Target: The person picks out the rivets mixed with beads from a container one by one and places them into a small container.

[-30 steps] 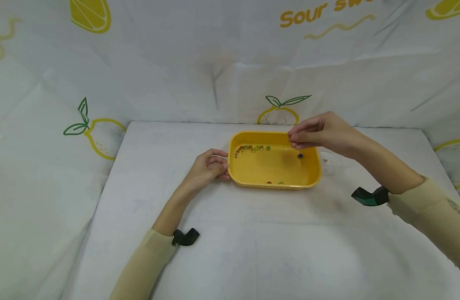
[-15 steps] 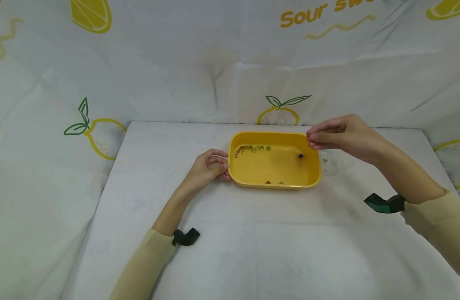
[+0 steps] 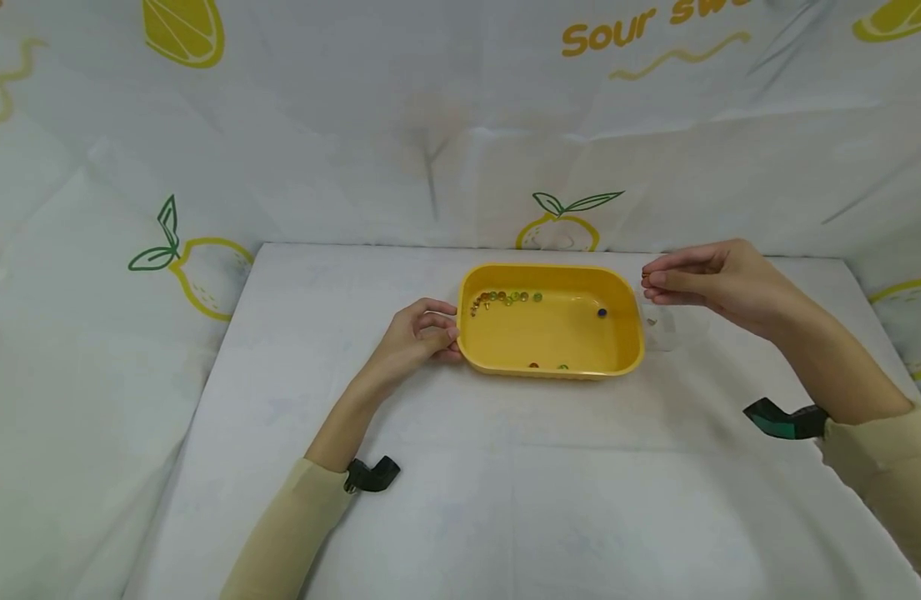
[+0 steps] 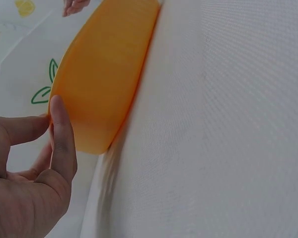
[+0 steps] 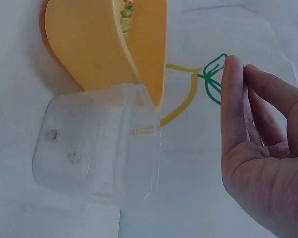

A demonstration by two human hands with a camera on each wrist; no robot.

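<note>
Your left hand gripped the yellow tray rim | your right hand pinched a barely visible bead above the clear box.

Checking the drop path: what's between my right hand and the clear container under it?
Nothing. In the head view the right hand hovers above the clear container beside the yellow tray; the right wrist view also shows open air between them.

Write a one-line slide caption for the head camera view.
Left hand grips the yellow tray of beads while right hand pinches one bead above a clear container.
</note>
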